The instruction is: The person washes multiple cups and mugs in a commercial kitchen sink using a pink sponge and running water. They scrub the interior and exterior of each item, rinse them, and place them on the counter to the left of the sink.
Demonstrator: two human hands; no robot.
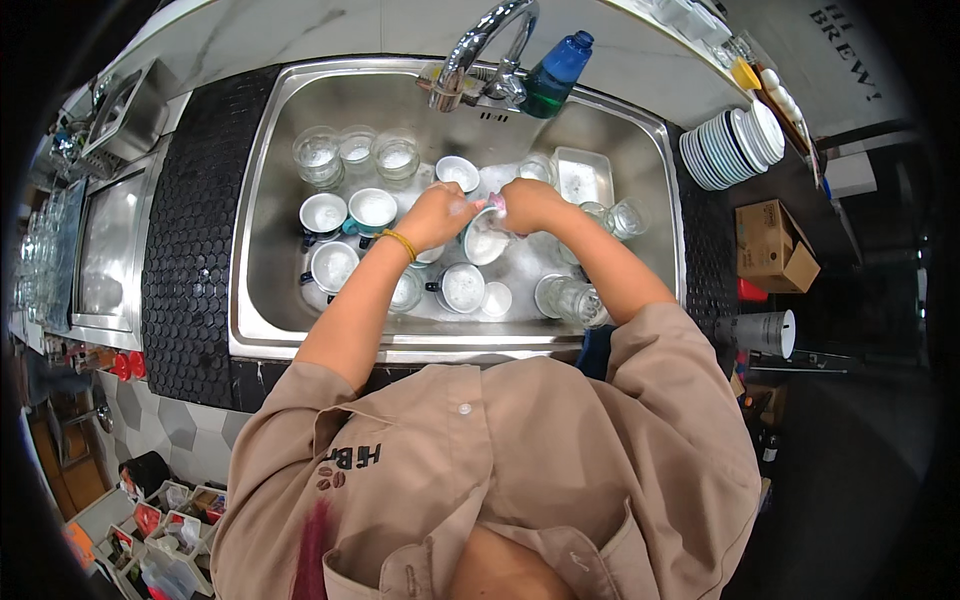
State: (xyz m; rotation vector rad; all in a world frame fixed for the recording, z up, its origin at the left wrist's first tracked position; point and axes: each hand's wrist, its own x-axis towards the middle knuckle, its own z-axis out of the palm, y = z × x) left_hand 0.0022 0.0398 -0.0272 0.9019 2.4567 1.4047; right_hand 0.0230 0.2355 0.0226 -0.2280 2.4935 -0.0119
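Observation:
My left hand [441,213] grips a tilted cup [486,241] by its upper edge, above the middle of a stainless steel sink [251,247]. The cup is white and foamy inside, with a teal rim. In my right hand [531,204], soapy fingers pinch a small pink scrubbing cloth or sponge [496,201], mostly hidden, against that rim. Around both hands stand foam-filled cups, among them a white cup [457,174], a teal cup [372,208] and a dark-handled cup [461,288]. Glasses [318,154] are at the back left, and more glasses [574,300] lie at the front right.
A chrome faucet [450,79] arches over the back rim, beside a blue soap bottle [556,75]. Black rubber matting [199,247] covers the left counter. Stacked white plates [727,150] and a cardboard box [772,244] are at right. A clear rectangular container [583,176] sits in the sink.

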